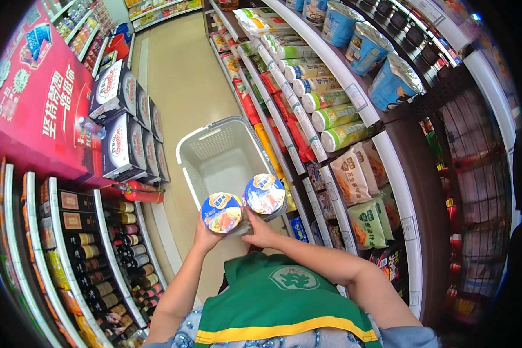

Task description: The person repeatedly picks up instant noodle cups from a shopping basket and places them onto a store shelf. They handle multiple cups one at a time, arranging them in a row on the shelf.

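Note:
Two instant noodle cups with blue printed lids are in front of me, side by side above the near end of a grey plastic shopping basket (217,161). My left hand (206,235) is closed around the left cup (222,212). Beside the right cup (265,194), my right hand (261,230) has its thumb and fingers spread, with fingertips at the cup's lower left edge. Whether it bears that cup's weight cannot be told. The basket's visible inside is bare, and the cups cover its near end.
Shelves on the right hold blue paper cups (396,82), rolled noodle packs (341,135) and bagged noodles (354,174). At left are stacked cartons (122,143), a red fire extinguisher (143,192), a pink display (39,100) and shelved bottles (100,289). A tiled aisle (178,65) runs ahead.

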The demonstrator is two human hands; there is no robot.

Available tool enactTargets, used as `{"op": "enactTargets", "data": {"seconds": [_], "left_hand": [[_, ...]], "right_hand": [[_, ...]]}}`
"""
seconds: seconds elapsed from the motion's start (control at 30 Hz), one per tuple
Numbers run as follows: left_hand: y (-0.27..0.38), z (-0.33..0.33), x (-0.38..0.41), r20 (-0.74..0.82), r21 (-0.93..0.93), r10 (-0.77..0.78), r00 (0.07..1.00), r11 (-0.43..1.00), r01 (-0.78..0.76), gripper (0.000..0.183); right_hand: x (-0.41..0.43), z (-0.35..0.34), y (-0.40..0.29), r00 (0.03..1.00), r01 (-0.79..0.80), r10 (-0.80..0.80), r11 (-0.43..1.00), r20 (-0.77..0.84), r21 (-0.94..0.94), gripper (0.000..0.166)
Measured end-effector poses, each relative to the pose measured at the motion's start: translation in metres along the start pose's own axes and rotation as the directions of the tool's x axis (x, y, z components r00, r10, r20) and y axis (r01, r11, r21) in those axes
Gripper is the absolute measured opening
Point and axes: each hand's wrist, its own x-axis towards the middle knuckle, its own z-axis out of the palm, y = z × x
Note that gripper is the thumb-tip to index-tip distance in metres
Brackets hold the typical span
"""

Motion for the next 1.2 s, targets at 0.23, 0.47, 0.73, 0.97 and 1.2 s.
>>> {"op": "enactTargets", "data": {"seconds": [0.23, 0.47, 0.73, 0.97, 1.2], "left_hand": [[-0.022, 0.006, 0.003, -0.010, -0.078, -0.021, 1.000, 0.997, 0.020, 0.085], [0.056, -0.014, -0.030, -0.047, -0.230, 0.115, 0.992, 0.965, -0.123, 0.077], [0.175, 0.051, -0.076, 0.142, -0.359, 0.378, 0.915, 0.881, -0.308, 0.072], [0.276, 0.177, -0.164, 0.442, -0.421, 0.647, 0.621, 0.761, -0.493, 0.068], [0.355, 0.297, -0.297, 0.562, -0.601, 0.788, 0.251, 0.597, -0.531, 0.068]], "right_hand": [[0.006, 0.007, -0.013, 0.996, 0.081, -0.079, 0.994, 0.028, -0.078, 0.101], [-0.054, -0.019, -0.074, 0.931, 0.354, -0.359, 0.931, -0.059, -0.083, 0.094], [-0.225, -0.077, -0.119, 0.779, 0.424, -0.483, 0.875, -0.399, -0.232, 0.086], [-0.435, -0.074, -0.091, 0.560, 0.167, -0.388, 0.918, -0.732, -0.359, 0.084], [-0.615, -0.020, -0.056, 0.193, 0.042, -0.255, 0.967, -0.947, -0.252, 0.081]]}}
